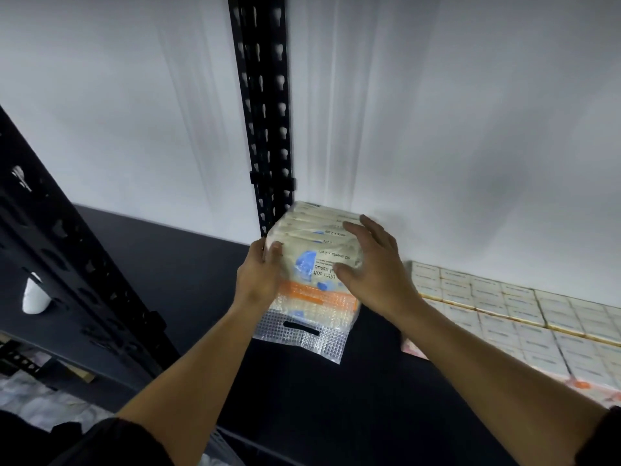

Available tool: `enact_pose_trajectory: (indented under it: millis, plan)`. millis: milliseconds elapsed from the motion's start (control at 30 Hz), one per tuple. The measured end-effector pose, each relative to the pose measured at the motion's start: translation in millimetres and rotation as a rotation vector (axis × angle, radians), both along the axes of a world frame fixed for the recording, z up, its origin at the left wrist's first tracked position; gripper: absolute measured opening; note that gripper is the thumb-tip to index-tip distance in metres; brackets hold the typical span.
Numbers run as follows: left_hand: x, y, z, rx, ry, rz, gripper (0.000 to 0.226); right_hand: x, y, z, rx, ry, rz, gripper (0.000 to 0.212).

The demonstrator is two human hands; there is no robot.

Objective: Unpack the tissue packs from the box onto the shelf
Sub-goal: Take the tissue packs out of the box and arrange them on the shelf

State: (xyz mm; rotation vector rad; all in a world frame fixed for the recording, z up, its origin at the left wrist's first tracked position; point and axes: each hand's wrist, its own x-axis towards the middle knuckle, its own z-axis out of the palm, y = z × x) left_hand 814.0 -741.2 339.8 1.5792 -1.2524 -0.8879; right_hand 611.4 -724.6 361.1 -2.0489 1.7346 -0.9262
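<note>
Shelf bare leftward — upright behind, stacked packs right.

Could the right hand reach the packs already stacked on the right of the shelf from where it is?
Probably yes. The right hand is on the tissue pack, and the stacked packs lie just to its right on the same shelf, with nothing visible between them.

A stockroom: black slotted steel racking (boltless type) and rows of stacked tissue packs.

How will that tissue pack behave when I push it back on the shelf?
The tissue pack probably squashes a little, being soft bundles in thin film. It likely slides easily on the smooth dark shelf. Its handle flap looks floppy and may fold under.
</note>
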Motion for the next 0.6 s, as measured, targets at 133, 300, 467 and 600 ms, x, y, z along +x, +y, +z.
enact_pose_trajectory:
  millis: [133,300,467,600]
  plan:
    - [1,15,-8,0.02,-0.244,0.135,0.036,5,-16,13,0.172,0.171,0.036,0.088]
    - [1,22,-12,0.071,-0.231,0.18,0.034,9,-20,20,0.253,0.357,0.057,0.086]
    - [0,22,-15,0.159,-0.169,0.126,0.033,8,-19,21,0.142,0.215,-0.028,0.06]
    - [-9,22,-8,0.289,-0.016,0.033,0.047,5,-21,18,0.035,0.049,-0.066,0.043]
